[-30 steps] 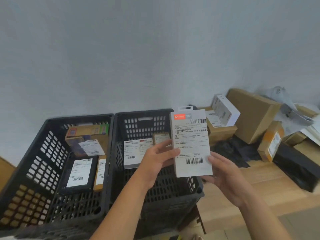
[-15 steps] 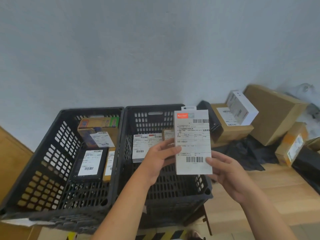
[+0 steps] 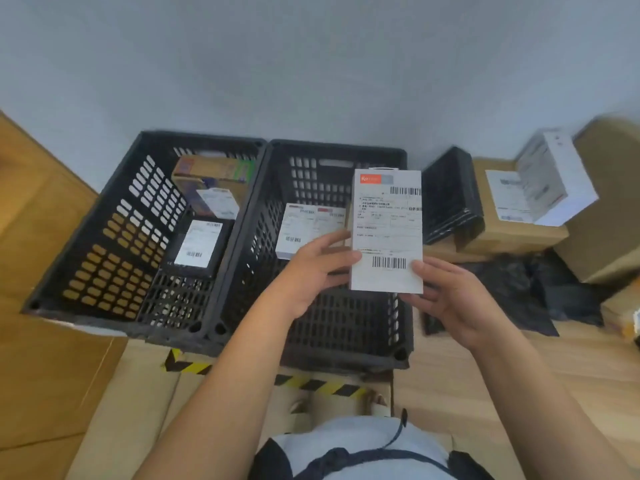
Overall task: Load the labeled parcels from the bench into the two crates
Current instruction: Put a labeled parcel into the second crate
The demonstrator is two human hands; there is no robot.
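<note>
The pale wooden table (image 3: 519,358) runs under and to the right of the right hand (image 3: 453,299). Just beyond that hand a crumpled black bag (image 3: 540,289) lies flat on it. A labelled brown box (image 3: 512,237) sits behind the bag, and a larger brown box (image 3: 609,209) stands further right.

Yellow-black hazard tape (image 3: 318,384) marks the floor (image 3: 450,375) beneath a plain grey wall (image 3: 311,64).
</note>
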